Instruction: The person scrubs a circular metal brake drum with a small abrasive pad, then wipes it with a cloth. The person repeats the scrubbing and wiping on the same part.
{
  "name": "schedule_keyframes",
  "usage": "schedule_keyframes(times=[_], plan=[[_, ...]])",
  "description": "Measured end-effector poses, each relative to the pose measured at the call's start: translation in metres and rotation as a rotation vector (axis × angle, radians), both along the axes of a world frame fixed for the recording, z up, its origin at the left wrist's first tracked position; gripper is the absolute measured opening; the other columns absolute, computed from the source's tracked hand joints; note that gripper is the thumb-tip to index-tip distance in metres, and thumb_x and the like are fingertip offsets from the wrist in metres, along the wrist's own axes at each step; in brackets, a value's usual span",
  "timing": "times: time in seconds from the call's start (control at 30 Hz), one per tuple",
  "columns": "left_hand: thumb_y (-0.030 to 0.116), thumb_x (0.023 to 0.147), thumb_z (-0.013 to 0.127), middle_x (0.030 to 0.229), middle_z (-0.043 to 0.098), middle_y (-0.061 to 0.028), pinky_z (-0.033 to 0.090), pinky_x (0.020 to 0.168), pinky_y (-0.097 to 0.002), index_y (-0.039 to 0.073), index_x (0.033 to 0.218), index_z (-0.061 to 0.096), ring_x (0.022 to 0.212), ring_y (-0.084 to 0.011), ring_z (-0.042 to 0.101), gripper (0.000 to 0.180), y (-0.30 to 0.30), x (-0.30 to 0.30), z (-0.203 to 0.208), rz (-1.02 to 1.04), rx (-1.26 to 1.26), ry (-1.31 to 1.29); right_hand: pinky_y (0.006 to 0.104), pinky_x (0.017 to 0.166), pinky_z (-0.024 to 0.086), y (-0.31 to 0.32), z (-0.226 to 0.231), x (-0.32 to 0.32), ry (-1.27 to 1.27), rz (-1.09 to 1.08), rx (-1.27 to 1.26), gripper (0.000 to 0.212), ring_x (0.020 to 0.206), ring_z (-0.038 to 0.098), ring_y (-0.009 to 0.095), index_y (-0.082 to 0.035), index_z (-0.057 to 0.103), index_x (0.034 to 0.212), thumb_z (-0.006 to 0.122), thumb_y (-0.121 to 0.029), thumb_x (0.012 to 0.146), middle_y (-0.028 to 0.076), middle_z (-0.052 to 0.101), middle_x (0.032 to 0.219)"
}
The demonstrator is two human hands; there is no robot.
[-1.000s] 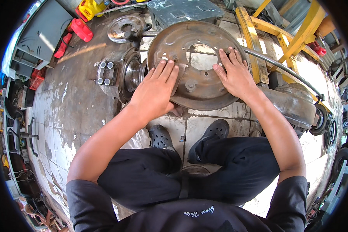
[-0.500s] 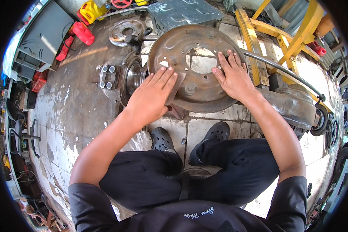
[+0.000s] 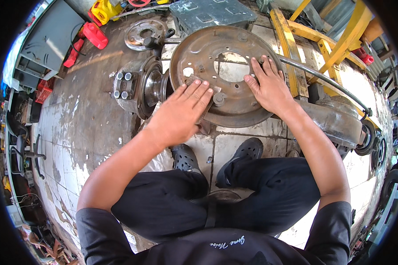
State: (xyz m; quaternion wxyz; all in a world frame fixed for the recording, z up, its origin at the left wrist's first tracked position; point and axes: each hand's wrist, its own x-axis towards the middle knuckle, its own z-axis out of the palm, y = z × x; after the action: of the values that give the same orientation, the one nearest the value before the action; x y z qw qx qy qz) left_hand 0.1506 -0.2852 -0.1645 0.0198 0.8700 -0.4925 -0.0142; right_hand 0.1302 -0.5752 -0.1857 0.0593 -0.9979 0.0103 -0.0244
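Left hand (image 3: 179, 110): open, palm down, fingers stretched out and close together. It lies on a thin brownish sheet (image 3: 204, 128) against the left part of a round metal plate (image 3: 236, 99). The sheet shows past the fingertips and below the palm; from here I cannot tell whether it is paper or cloth.

Right hand (image 3: 272, 90): open, fingers fanned, flat on the right part of the plate. Thumb points toward the large central hole.

Position of plate: in front of the seated person, above the tiled floor (image 3: 239, 138), facing up toward them. Surface brown and rust-stained; small holes ring the central opening, through which pale tile is visible.

Surroundings: to the left of the plate, a metal hub (image 3: 128, 88) with four shiny bolt heads. To the right, a large grey metal housing (image 3: 329, 117); a long metal rod (image 3: 327, 81) slopes above it. Beyond the plate, a dark grey box (image 3: 212, 15) and, farther left, a smaller metal disc (image 3: 137, 35) on the floor. Yellow frame (image 3: 287, 48) at far right; red jug (image 3: 95, 36) and grey cabinet (image 3: 48, 37) at far left.
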Motion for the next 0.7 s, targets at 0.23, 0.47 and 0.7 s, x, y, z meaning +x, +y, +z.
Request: schedule_keyframes(times=[0.23,0.47,0.7], plan=[[0.015,0.073,0.074,0.158,0.03,-0.0246,0.023,0.122,-0.0465,-0.005,0.151,0.029,0.149,-0.0366,0.027,0.092,-0.006,-0.009,0.0,0.137,0.014,-0.032,0.06,0.117,0.023,0.001,0.001,-0.002,0.005,0.005,0.037,0.07,0.15,0.02,0.041,-0.008,0.032,0.154,0.033,-0.057,0.103,0.026,0.025,0.159],[0.012,0.076,0.072,0.157,0.03,-0.0249,0.025,0.122,-0.0441,-0.006,0.15,0.029,0.148,-0.0357,0.028,0.087,-0.003,-0.01,-0.011,0.108,0.017,-0.143,0.059,0.118,0.022,0.001,0.0,-0.001,-0.002,0.009,0.034,0.071,0.15,0.02,0.041,-0.009,0.032,0.155,0.032,-0.058,0.103,0.025,0.025,0.16],[0.008,0.074,0.071,0.156,0.032,-0.025,0.026,0.122,-0.0449,-0.007,0.149,0.03,0.148,-0.0365,0.029,0.086,0.002,-0.003,-0.008,0.178,0.01,-0.132,0.0581,0.119,0.021,0.001,0.001,-0.001,0.008,0.01,0.028,0.071,0.15,0.019,0.04,-0.009,0.031,0.155,0.031,-0.058,0.103,0.025,0.023,0.16]])
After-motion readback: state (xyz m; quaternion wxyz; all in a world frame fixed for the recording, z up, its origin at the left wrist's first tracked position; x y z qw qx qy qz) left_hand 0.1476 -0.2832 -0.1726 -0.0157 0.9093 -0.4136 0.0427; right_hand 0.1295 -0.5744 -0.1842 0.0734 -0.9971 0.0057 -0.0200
